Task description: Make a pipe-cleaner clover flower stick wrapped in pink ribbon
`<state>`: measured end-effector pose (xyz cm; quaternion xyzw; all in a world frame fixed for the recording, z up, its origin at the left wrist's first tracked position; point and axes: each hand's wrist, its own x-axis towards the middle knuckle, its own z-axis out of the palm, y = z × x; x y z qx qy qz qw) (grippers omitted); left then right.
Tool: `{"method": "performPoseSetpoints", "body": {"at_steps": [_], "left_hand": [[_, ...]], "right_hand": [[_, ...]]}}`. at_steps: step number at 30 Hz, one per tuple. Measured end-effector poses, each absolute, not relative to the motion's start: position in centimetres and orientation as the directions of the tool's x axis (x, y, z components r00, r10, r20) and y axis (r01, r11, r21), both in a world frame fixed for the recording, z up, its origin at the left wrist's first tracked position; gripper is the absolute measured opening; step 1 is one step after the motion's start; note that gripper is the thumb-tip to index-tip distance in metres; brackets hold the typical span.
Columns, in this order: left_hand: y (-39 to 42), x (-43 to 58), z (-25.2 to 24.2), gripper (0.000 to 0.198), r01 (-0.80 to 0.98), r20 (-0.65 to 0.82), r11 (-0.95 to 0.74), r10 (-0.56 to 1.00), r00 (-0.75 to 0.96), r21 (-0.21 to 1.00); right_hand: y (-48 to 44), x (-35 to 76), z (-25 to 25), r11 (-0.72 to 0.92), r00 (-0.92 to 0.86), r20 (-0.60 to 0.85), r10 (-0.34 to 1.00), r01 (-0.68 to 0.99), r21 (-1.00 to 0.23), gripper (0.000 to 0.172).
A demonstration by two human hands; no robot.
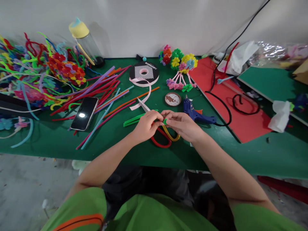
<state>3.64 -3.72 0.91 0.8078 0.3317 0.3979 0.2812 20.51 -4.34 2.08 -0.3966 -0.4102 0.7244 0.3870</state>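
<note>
Between the fingertips of both hands is a small curled piece of green pipe cleaner (165, 121). My left hand (147, 126) is closed in a pinch at its left side. From the right, my right hand (183, 125) pinches the same piece, fingers bent over it. Under the hands lie scissors (161, 145) with one red and one yellow handle, the blades pointing up and left. Several straight green pipe cleaners (132, 120) rest just left of my left hand. A blue glue gun (197, 113) lies beyond my right hand.
A ribbon spool (144, 74) and a dish of small white beads (172, 99) stand ahead. Pipe-cleaner flowers (179, 62) sit against the wall. To the left are a phone (84, 114), loose pipe cleaners (106, 84) and a bottle (86, 43). A red board (250, 125) lies right, crossed by a black cord (225, 107).
</note>
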Motion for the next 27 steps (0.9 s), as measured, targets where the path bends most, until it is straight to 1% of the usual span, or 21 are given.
{"method": "performPoseSetpoints", "body": {"at_steps": [5,9,12,15,17,19,21,22,24,27], "left_hand": [[-3.7,3.6,0.9,0.01,0.366,0.427,-0.609,0.774,0.467,0.704],[-3.8,3.7,0.7,0.01,0.394,0.425,-0.62,0.769,0.477,0.679],[-3.8,3.7,0.5,0.01,0.412,0.437,-0.634,0.762,0.478,0.654],[-3.6,3.6,0.5,0.007,0.422,0.479,-0.645,0.76,0.439,0.638],[-3.3,3.5,0.5,0.005,0.457,0.513,-0.637,0.771,0.377,0.622],[-2.9,3.1,0.4,0.007,0.531,0.536,-0.607,0.788,0.304,0.592],[-2.5,2.7,0.4,0.009,0.626,0.527,-0.553,0.811,0.255,0.549],[-2.3,2.4,0.4,0.009,0.673,0.498,-0.521,0.829,0.254,0.525],[-2.0,2.0,0.5,0.008,0.76,0.392,-0.442,0.881,0.266,0.477],[-1.8,1.5,0.6,0.007,0.848,0.235,-0.342,0.935,0.265,0.404]], "right_hand": [[-4.3,20.4,1.7,-0.201,-0.326,-0.142,0.935,-0.152,-0.968,0.009],[-4.3,20.5,1.7,-0.141,-0.317,-0.116,0.941,-0.057,-0.988,0.015],[-4.3,20.5,1.8,-0.083,-0.319,-0.082,0.944,0.01,-0.997,0.016],[-4.3,20.6,1.9,0.046,-0.279,0.015,0.96,0.103,-0.994,0.012],[-4.3,20.6,1.9,0.163,-0.226,0.118,0.967,0.191,-0.968,0.008],[-4.2,20.7,1.9,0.285,-0.171,0.24,0.956,0.32,-0.904,0.005],[-4.2,20.7,1.8,0.372,-0.145,0.346,0.927,0.478,-0.796,0.005],[-4.1,20.7,1.7,0.396,-0.145,0.383,0.912,0.553,-0.733,0.006],[-4.0,20.8,1.5,0.412,-0.16,0.423,0.892,0.673,-0.614,0.01],[-3.9,20.9,0.9,0.414,-0.201,0.446,0.872,0.79,-0.453,0.014]]}}
